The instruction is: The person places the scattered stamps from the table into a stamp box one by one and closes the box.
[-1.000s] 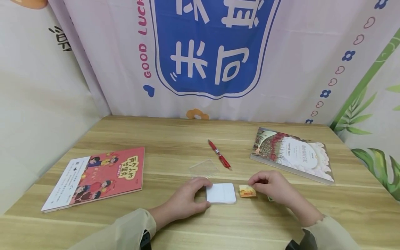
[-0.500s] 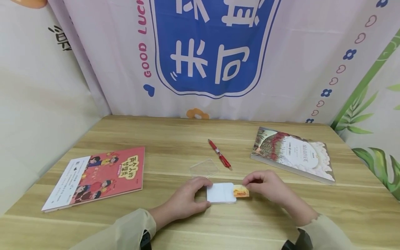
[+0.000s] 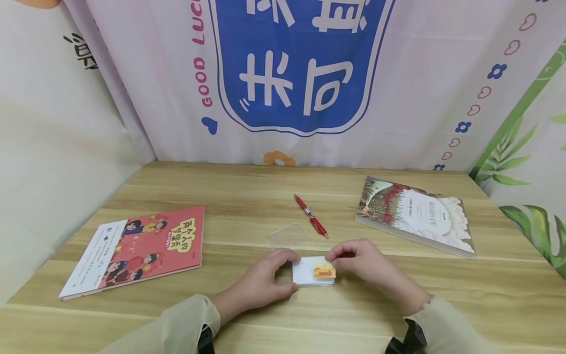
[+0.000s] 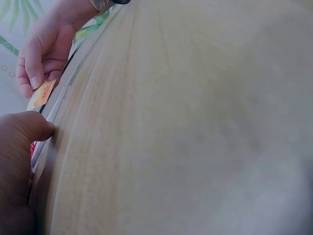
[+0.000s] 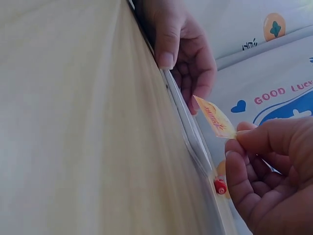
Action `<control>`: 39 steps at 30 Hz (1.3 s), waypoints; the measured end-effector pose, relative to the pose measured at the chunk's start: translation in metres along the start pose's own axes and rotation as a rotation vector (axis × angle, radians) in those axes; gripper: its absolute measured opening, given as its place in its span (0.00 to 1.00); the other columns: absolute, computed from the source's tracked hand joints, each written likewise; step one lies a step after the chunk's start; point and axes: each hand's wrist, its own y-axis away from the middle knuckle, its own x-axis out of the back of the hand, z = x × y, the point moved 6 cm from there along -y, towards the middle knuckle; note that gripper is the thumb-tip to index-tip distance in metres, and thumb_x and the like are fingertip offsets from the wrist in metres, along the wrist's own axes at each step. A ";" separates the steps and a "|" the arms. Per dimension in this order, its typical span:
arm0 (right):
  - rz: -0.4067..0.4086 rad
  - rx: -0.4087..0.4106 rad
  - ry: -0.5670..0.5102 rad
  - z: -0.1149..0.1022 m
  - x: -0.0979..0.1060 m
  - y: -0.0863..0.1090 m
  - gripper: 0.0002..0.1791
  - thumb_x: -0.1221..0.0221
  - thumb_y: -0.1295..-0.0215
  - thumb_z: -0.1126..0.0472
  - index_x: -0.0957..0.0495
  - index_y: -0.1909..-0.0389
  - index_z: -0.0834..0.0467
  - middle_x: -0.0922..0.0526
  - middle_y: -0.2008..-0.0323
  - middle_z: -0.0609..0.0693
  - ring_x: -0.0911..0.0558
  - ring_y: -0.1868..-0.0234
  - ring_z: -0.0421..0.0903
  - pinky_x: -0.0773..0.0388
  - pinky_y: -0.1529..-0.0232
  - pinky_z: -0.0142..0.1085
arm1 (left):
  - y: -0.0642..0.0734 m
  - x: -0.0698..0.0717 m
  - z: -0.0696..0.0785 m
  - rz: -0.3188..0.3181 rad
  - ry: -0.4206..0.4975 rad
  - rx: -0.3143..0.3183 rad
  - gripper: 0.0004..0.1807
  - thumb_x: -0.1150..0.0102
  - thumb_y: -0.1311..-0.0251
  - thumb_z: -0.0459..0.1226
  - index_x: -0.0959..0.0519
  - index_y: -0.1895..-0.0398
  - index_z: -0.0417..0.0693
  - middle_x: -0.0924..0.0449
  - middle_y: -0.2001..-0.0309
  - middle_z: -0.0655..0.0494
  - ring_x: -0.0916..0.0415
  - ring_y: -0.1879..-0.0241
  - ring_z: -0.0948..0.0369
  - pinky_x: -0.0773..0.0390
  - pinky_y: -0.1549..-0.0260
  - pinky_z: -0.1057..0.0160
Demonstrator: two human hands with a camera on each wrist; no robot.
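Well off the surface's (image 3: 247, 201) back edge, the right hand (image 3: 360, 260) pinches an orange slip (image 3: 325, 272) over the white pad's (image 3: 302, 271) right edge, its long axis pointing toward the left hand (image 3: 267, 280) gripping the pad.

between left book (image 3: 137, 251) and right book (image 3: 415, 215), pen (image 3: 311, 216) behind stack (image 3: 303, 272); slip (image 3: 325, 271) over stack, perhaps not touching.
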 end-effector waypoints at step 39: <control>0.158 0.125 0.116 -0.019 -0.034 -0.011 0.04 0.40 0.49 0.71 0.19 0.72 0.61 0.19 0.73 0.50 0.25 0.71 0.40 0.27 0.70 0.27 | 0.001 0.000 -0.001 0.029 0.026 -0.048 0.24 0.35 0.50 0.39 0.28 0.47 0.51 0.28 0.46 0.61 0.31 0.44 0.63 0.31 0.42 0.58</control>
